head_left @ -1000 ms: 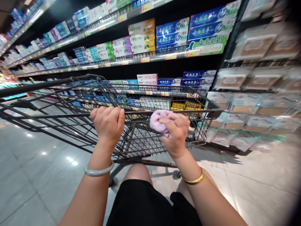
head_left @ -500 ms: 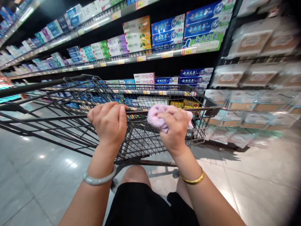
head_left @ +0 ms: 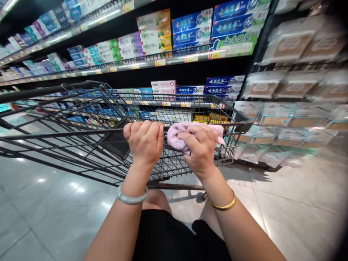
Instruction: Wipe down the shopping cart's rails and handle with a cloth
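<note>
A dark wire shopping cart (head_left: 62,136) stands side-on before me, its handle toward the left. My left hand (head_left: 144,143) is closed around the top rail of its near side, knuckles up. Just to the right, my right hand (head_left: 201,146) grips a fluffy pale pink cloth (head_left: 176,137), bunched against the same rail near the cart's right end corner. A loose end of the cloth sticks out to the right of my fingers. Through the wires the basket's mesh shows, with a dark flat panel (head_left: 115,141) left of my left hand.
Behind the cart run shelves of boxed toothpaste (head_left: 191,32) with price tags along their edges. Packaged goods (head_left: 288,119) hang on hooks at the right. Pale tiled floor (head_left: 49,214) lies around the cart, and my knees are close beneath its near side.
My left hand has slid right along the rail, closer to my right hand. The right hand with the cloth has stayed nearly in place. The view has shifted slightly.
</note>
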